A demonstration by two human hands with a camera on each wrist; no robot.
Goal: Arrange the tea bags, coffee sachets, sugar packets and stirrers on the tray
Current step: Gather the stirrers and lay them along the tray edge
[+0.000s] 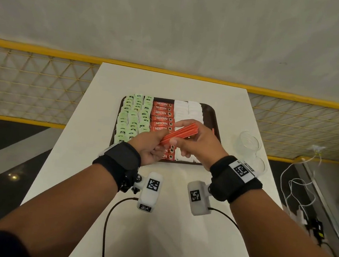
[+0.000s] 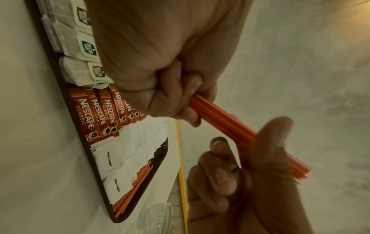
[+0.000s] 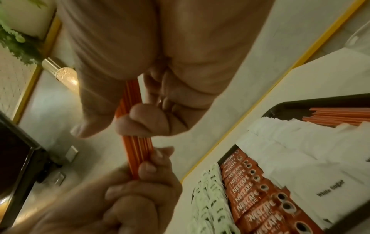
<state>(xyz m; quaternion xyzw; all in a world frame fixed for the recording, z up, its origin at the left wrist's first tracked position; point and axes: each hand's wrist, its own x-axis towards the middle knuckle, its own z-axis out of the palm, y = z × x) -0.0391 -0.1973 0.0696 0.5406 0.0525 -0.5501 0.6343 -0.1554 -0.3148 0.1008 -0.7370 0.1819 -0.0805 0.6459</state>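
Both hands hold one bundle of orange stirrers [image 1: 182, 132] above the dark tray [image 1: 212, 112]. My left hand [image 1: 151, 147] grips its near end, fingers curled round it [image 2: 176, 101]. My right hand [image 1: 194, 144] pinches the far part between thumb and fingers [image 3: 138, 125]. On the tray lie green-tagged tea bags [image 1: 133, 116] at the left, red Nescafe coffee sachets [image 1: 162, 115] in the middle and white sugar packets [image 1: 187, 110] to their right. More orange stirrers [image 2: 138, 185] lie along the tray's right edge.
The tray sits on a white table [image 1: 153, 221]. Two clear glasses [image 1: 249, 142] stand right of the tray near the table's edge. Black cables [image 1: 109, 223] run over the near part of the table. A yellow mesh railing [image 1: 32, 79] lies beyond.
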